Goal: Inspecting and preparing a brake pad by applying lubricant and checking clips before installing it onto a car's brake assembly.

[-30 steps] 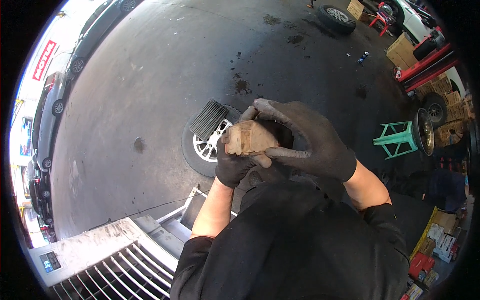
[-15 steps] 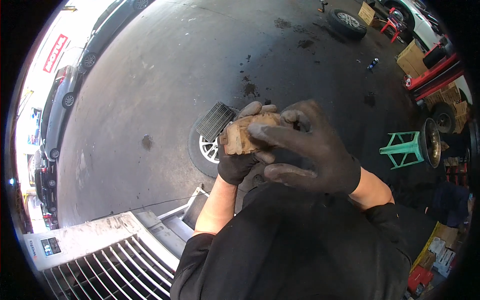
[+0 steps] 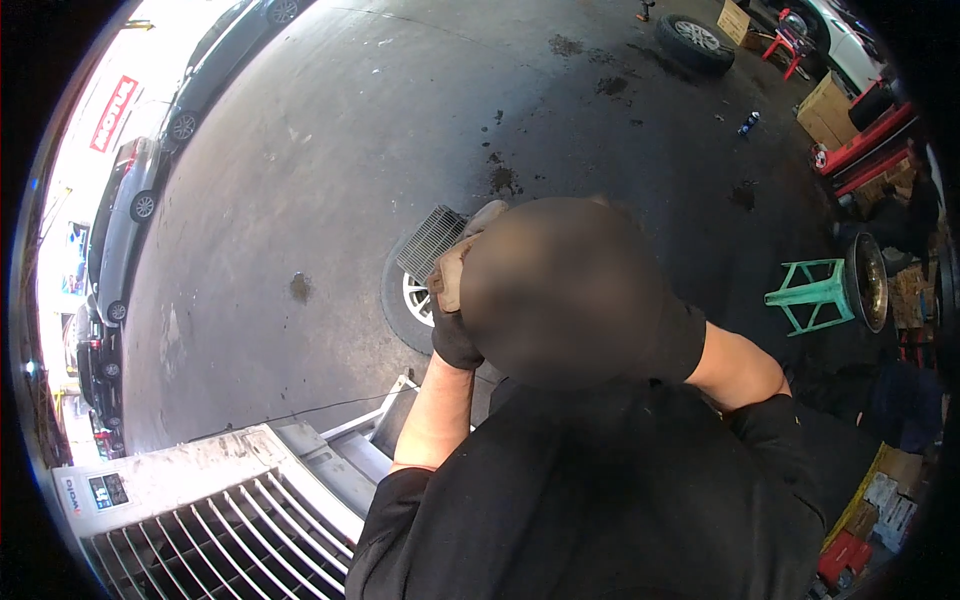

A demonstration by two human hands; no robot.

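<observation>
A dark grey work glove covers my left hand (image 3: 458,342), which is raised in front of my chest. It is closed round a dirty brown, blocky part like a brake pad (image 3: 450,283), whose left end alone shows. A round blurred patch hides the rest of that part and most of my right hand. Of my gloved right hand (image 3: 686,338) only the wrist side is visible, close by on the right. Its fingers cannot be made out. Behind my left hand stand a dark slatted grille or crate (image 3: 432,243) and a wheel with a tyre (image 3: 393,305).
Below left is a white machine with a barred grille (image 3: 215,500). A green stool (image 3: 810,296) and a round metal basin (image 3: 868,283) stand at the right. Another wheel (image 3: 690,50) lies far off, near cardboard boxes (image 3: 828,112). Parked cars (image 3: 135,190) line the left.
A round blurred patch now covers my right hand and most of the brown part. The right hand's fingers were visible and spread beside the part before. The view has shifted slightly.
</observation>
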